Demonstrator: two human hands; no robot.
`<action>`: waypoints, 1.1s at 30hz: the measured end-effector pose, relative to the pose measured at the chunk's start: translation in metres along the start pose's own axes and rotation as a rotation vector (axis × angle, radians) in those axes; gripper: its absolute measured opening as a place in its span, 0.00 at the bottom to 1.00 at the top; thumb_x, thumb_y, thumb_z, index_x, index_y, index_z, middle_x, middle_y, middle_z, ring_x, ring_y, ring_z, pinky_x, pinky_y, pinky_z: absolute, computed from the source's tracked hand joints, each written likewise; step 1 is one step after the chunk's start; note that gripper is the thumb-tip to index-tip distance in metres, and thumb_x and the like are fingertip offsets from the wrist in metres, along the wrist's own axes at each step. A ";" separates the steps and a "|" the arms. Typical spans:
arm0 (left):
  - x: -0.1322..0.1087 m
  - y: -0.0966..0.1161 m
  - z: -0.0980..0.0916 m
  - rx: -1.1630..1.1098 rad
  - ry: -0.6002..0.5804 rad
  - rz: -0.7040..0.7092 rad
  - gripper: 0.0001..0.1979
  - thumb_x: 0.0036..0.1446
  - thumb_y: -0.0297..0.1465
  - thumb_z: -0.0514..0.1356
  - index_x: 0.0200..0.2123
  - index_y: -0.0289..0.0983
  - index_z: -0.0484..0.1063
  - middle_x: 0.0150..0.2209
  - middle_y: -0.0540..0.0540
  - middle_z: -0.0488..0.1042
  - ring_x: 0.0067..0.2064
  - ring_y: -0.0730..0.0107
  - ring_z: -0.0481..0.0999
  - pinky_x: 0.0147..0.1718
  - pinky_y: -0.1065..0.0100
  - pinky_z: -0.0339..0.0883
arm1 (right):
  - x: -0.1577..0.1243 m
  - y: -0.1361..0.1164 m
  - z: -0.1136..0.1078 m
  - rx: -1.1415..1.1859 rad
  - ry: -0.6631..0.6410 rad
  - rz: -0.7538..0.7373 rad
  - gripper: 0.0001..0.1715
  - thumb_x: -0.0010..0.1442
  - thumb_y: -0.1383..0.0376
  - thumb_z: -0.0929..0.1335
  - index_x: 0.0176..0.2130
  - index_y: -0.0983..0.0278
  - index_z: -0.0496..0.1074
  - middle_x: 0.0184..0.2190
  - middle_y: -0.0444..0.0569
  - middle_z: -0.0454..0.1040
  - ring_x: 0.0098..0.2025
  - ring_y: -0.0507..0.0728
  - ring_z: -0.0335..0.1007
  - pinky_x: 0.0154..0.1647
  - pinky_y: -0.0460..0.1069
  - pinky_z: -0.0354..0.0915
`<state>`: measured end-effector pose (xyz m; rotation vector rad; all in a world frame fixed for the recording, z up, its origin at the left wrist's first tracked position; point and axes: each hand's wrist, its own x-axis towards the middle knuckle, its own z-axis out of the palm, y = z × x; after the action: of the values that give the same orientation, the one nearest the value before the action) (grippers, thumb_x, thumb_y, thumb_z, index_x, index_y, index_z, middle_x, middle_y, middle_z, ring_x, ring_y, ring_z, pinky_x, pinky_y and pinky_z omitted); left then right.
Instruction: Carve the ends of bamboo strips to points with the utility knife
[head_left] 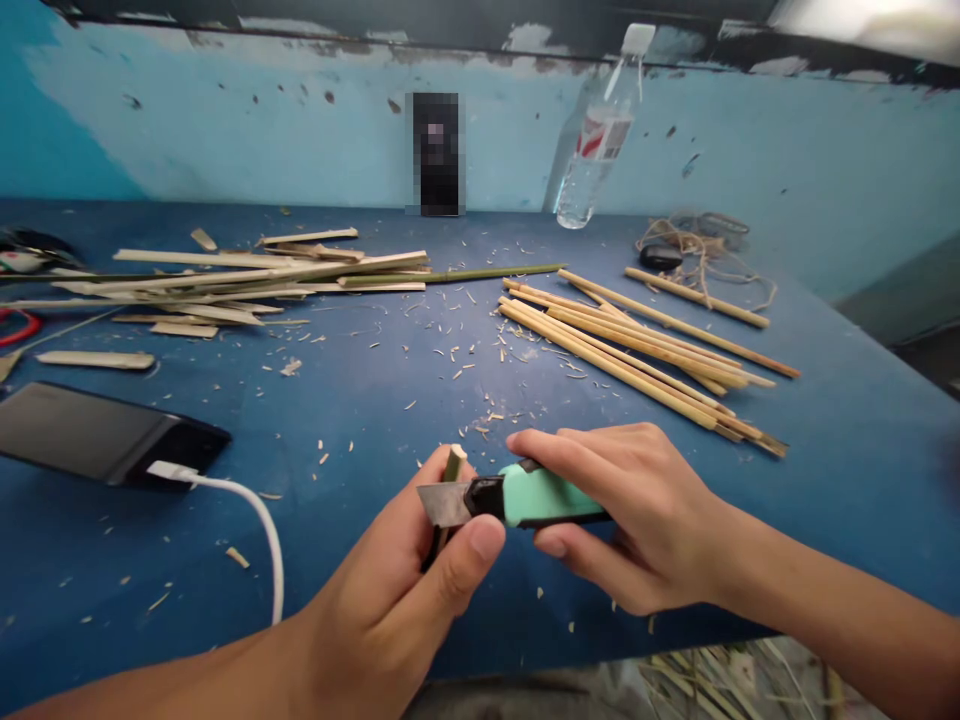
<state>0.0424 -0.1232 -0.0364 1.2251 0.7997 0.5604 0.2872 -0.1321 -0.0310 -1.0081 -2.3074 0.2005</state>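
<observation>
My left hand (405, 570) is closed around a thin greenish bamboo stick (454, 463), whose pale cut end pokes up above the fingers. My right hand (637, 515) grips a utility knife (551, 497) with a mint-green and black handle. Its wide blade (444, 503) is out and lies across the stick, with my left thumb against the knife's black front end. Most of the stick is hidden inside my left hand.
Split bamboo strips (247, 275) lie at the left rear; rounded sticks (637, 350) lie at right. A plastic bottle (596, 150) leans on the wall. A power bank (97, 435) with a white cable (262, 520) sits left. Shavings litter the blue table (360, 400); twine (705, 255) lies far right.
</observation>
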 end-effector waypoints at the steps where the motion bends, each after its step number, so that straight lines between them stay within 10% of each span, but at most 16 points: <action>1: 0.000 -0.001 0.000 0.011 -0.031 -0.033 0.15 0.71 0.48 0.56 0.40 0.42 0.65 0.23 0.59 0.54 0.20 0.79 0.50 0.14 0.77 0.46 | 0.000 0.000 0.000 -0.008 0.002 -0.003 0.25 0.72 0.52 0.64 0.59 0.67 0.65 0.32 0.44 0.75 0.27 0.54 0.71 0.26 0.50 0.60; 22: 0.007 0.011 0.017 -0.020 0.243 -0.054 0.29 0.64 0.56 0.58 0.24 0.40 0.56 0.18 0.58 0.52 0.18 0.79 0.48 0.14 0.76 0.43 | 0.003 -0.026 0.015 -0.244 0.124 0.169 0.24 0.75 0.51 0.60 0.59 0.66 0.64 0.35 0.45 0.78 0.27 0.55 0.74 0.24 0.51 0.59; 33: 0.005 0.011 0.001 -0.140 -0.024 -0.141 0.24 0.65 0.51 0.62 0.29 0.40 0.58 0.18 0.61 0.53 0.19 0.81 0.46 0.16 0.77 0.41 | 0.002 -0.002 0.007 -0.043 0.092 0.090 0.24 0.71 0.54 0.65 0.58 0.66 0.64 0.40 0.48 0.80 0.33 0.55 0.78 0.31 0.49 0.65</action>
<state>0.0466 -0.1169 -0.0265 1.0366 0.8069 0.4775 0.2811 -0.1309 -0.0348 -1.1210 -2.1941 0.1382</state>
